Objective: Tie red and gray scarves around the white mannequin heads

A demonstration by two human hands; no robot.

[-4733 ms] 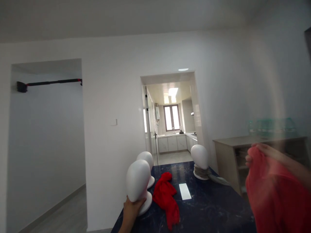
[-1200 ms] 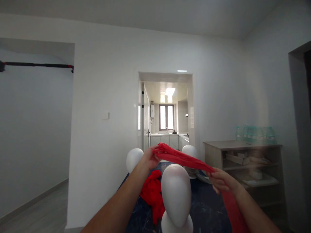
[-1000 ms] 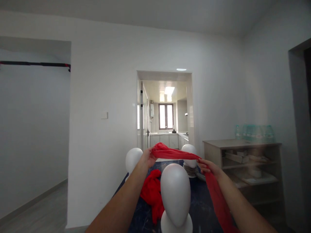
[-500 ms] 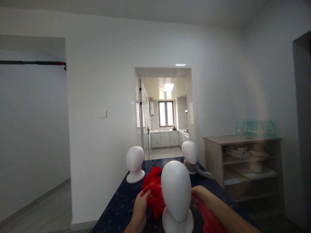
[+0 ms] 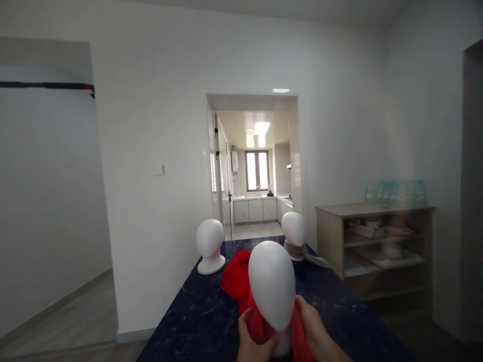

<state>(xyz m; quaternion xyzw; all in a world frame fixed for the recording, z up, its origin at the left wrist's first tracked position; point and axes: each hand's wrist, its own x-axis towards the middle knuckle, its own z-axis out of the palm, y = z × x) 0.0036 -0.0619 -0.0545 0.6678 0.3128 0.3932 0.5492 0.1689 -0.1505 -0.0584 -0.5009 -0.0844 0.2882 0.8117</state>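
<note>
A white mannequin head stands upright at the near side of the dark blue table. A red scarf runs behind its neck, with part of it bunched on the table to the left. At the left of the neck, my left hand is closed on the scarf. On the other side, my right hand grips the scarf's other part, which hangs down beside the neck. The head's base is mostly hidden by the scarf and hands.
Farther back on the table stand a bare white mannequin head at left and another mannequin head at right with a grey scarf round its neck. A wooden shelf unit with bottles on top stands right.
Both hands have moved inward to the neck, drawing the red scarf close against its sides. The view has tilted slightly downward.
</note>
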